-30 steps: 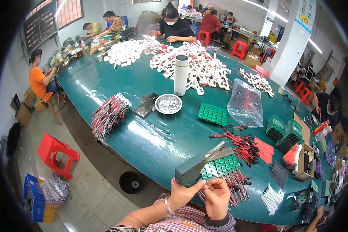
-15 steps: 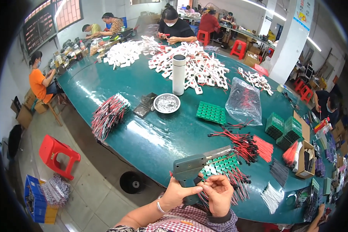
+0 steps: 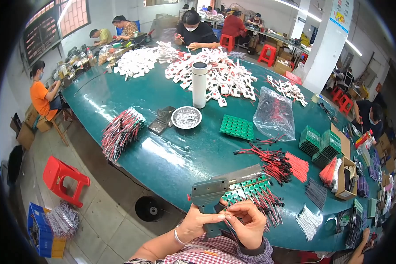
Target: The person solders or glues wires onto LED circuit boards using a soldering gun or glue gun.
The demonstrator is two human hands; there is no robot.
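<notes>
Green table (image 3: 163,158) strewn with wires (image 3: 273,160), crowded workshop

A grey glue gun (image 3: 215,193) was held by the left hand (image 3: 198,222) at the green tabletop (image 3: 163,158) edge; a thin wire (image 3: 226,214) was pinched by the right hand (image 3: 248,224). A green tray (image 3: 246,191) and red-black wires (image 3: 273,160) were noted just beyond.

white flask (image 3: 199,84) far ahead | metal bowl (image 3: 186,117) ahead-left | plastic bag (image 3: 275,113) ahead-right | red stool (image 3: 64,178) on the floor, left
</notes>
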